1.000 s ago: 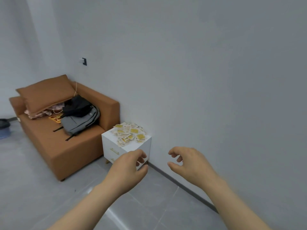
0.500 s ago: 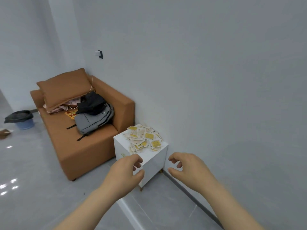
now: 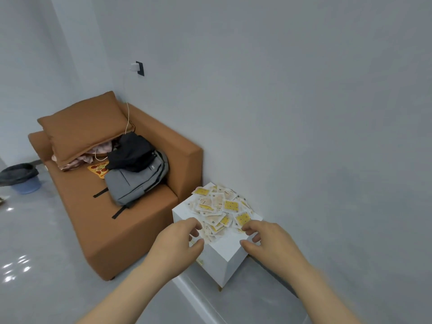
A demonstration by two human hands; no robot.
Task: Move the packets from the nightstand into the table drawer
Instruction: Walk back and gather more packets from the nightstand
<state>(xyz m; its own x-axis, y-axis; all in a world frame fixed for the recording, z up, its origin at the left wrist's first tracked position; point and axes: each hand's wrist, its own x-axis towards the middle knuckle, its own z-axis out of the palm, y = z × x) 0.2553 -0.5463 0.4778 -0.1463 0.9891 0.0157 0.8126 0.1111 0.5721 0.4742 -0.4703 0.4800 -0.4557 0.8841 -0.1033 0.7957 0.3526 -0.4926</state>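
A heap of several small white and yellow packets (image 3: 219,208) covers the top of a white nightstand (image 3: 224,253) set against the wall. My left hand (image 3: 178,243) hovers at the near left edge of the heap, fingers loosely curled and holding nothing. My right hand (image 3: 268,239) hovers at the near right edge, its fingers also loosely curled and empty. Both fingertips are right by the nearest packets; whether they touch is unclear. No table drawer is in view.
A brown sofa (image 3: 117,220) stands left of the nightstand, bearing a cushion (image 3: 84,127), a grey backpack (image 3: 138,181) and clothes. A blue bin (image 3: 23,181) with a black bag stands at the far left. The grey wall runs along the right.
The view has closed in on the nightstand. Both hands have moved forward from in front of it to the near edge of the packet heap.
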